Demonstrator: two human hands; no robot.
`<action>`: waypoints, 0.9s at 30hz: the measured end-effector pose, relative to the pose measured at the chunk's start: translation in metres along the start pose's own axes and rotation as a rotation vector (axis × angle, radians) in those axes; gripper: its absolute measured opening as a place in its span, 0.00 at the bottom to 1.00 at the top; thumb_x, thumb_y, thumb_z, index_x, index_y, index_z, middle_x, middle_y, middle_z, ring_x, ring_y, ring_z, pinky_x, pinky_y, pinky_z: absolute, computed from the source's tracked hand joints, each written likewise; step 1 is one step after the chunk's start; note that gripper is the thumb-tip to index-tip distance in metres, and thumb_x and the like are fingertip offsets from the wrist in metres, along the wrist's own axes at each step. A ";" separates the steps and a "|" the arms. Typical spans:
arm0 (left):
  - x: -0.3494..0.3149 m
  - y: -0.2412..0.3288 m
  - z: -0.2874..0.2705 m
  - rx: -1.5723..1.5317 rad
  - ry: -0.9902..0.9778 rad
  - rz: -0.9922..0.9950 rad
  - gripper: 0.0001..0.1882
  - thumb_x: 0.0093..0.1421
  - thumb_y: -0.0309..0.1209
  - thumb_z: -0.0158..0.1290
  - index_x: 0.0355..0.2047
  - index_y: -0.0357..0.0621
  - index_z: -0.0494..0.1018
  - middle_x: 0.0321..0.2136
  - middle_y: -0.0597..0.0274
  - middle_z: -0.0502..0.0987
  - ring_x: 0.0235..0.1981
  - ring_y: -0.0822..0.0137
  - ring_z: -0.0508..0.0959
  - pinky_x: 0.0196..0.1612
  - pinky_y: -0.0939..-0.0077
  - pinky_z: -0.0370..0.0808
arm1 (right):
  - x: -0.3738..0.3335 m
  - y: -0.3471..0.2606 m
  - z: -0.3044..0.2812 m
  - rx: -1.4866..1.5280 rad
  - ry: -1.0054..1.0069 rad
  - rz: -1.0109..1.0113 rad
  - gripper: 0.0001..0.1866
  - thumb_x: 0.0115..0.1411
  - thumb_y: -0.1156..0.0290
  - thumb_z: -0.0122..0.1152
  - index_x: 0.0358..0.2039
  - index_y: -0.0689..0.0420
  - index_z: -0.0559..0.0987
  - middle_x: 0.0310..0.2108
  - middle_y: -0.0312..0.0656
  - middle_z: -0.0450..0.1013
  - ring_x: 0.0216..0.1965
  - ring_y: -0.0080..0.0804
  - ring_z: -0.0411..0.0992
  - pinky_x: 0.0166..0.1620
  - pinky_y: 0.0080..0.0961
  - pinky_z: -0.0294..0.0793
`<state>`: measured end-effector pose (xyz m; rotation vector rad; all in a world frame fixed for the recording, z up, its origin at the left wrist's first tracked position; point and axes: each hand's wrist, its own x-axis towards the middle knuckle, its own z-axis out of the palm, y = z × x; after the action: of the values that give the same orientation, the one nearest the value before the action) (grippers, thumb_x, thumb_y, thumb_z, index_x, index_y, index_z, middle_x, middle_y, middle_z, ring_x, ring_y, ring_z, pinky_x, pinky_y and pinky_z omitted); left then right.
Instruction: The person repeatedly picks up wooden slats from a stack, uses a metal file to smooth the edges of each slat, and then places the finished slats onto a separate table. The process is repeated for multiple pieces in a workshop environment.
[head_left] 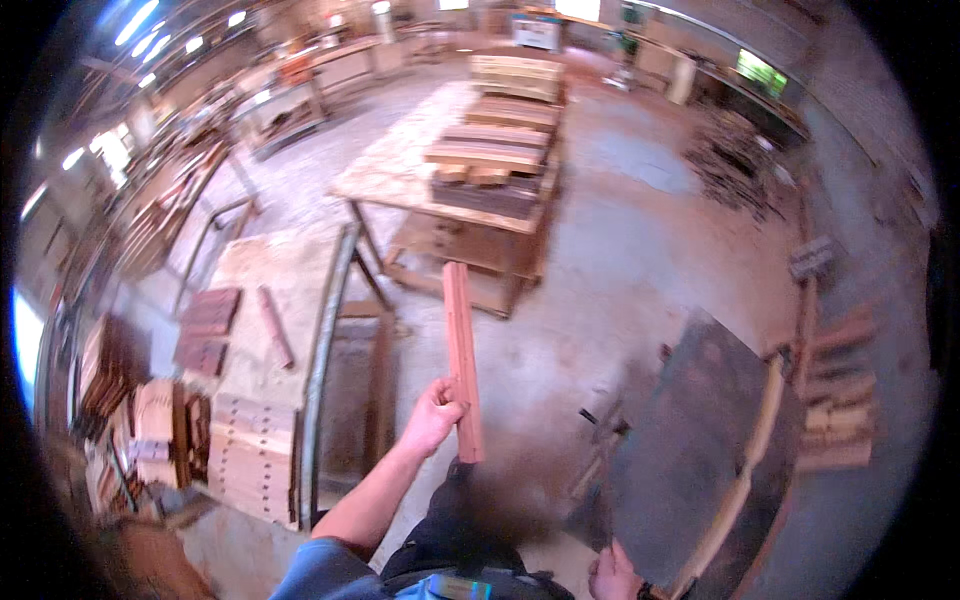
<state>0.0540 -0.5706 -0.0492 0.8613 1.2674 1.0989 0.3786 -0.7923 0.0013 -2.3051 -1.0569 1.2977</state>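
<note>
My left hand (pixel 436 416) is closed around a long reddish wooden strip (pixel 459 345). The strip has a groove or joint line along its length and points away from me, held above the floor. My right hand (pixel 613 575) is low at the right, beside the near edge of a dark flat machine table (pixel 675 440). Its fingers look partly curled but are blurred, and I cannot make out whether they grip anything. A pale wooden fence or rail (pixel 745 480) runs along the right side of the machine table.
On my left stands a workbench (pixel 265 360) with reddish boards (pixel 210 312), a loose strip (pixel 274 326) and a stack of slotted pale pieces (pixel 255 440). Ahead, a table (pixel 390 180) carries stacked timber (pixel 490 145). More wood (pixel 840 420) lies beyond the machine; offcuts (pixel 735 165) are heaped farther right.
</note>
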 end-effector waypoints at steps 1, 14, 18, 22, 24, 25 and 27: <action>-0.001 -0.004 -0.018 -0.047 0.077 -0.008 0.23 0.55 0.19 0.48 0.52 0.35 0.63 0.36 0.62 0.76 0.36 0.71 0.76 0.39 0.79 0.71 | 0.005 -0.005 0.009 -0.080 0.012 -0.106 0.23 0.64 0.57 0.44 0.54 0.57 0.72 0.47 0.58 0.71 0.47 0.51 0.70 0.48 0.41 0.70; 0.033 -0.005 -0.284 -0.316 0.934 0.139 0.20 0.54 0.22 0.43 0.49 0.34 0.67 0.37 0.58 0.73 0.38 0.69 0.73 0.42 0.76 0.70 | 0.072 -0.228 0.128 -0.306 -0.238 -0.197 0.25 0.66 0.58 0.43 0.56 0.63 0.69 0.49 0.60 0.70 0.51 0.53 0.68 0.54 0.38 0.65; 0.036 -0.001 -0.353 -0.268 1.134 0.212 0.22 0.57 0.25 0.44 0.53 0.32 0.65 0.39 0.56 0.74 0.39 0.69 0.74 0.44 0.76 0.71 | 0.109 -0.268 0.159 -0.321 -0.312 -0.288 0.25 0.66 0.58 0.45 0.56 0.63 0.69 0.54 0.54 0.68 0.57 0.48 0.64 0.59 0.33 0.60; 0.035 -0.024 -0.419 -0.149 1.359 0.227 0.23 0.58 0.28 0.45 0.54 0.29 0.63 0.42 0.51 0.75 0.42 0.63 0.75 0.48 0.72 0.70 | 0.142 -0.308 0.176 -0.470 -0.354 -0.367 0.25 0.66 0.57 0.45 0.54 0.63 0.71 0.50 0.56 0.70 0.53 0.50 0.66 0.56 0.35 0.64; 0.028 -0.033 -0.444 -0.060 1.456 0.167 0.24 0.58 0.28 0.45 0.54 0.29 0.63 0.43 0.48 0.75 0.44 0.60 0.75 0.50 0.70 0.70 | 0.168 -0.312 0.180 -0.531 -0.394 -0.440 0.24 0.66 0.56 0.45 0.51 0.63 0.72 0.45 0.58 0.71 0.48 0.53 0.69 0.51 0.37 0.67; 0.031 -0.013 -0.440 -0.080 1.546 0.179 0.24 0.58 0.29 0.45 0.54 0.28 0.62 0.43 0.45 0.74 0.46 0.57 0.75 0.51 0.67 0.69 | 0.185 -0.316 0.183 -0.564 -0.415 -0.470 0.23 0.65 0.56 0.44 0.49 0.62 0.73 0.42 0.59 0.72 0.45 0.54 0.70 0.48 0.39 0.68; 0.021 -0.027 -0.467 0.012 1.617 0.157 0.24 0.58 0.29 0.45 0.54 0.29 0.63 0.44 0.44 0.74 0.46 0.57 0.75 0.51 0.67 0.69 | 0.219 -0.330 0.188 -0.638 -0.424 -0.510 0.22 0.65 0.55 0.44 0.45 0.62 0.74 0.36 0.61 0.72 0.40 0.57 0.70 0.42 0.42 0.69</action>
<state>-0.4039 -0.5948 -0.1439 -0.1447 2.4727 2.0093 0.1430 -0.4259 -0.0506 -1.9195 -2.3008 1.3865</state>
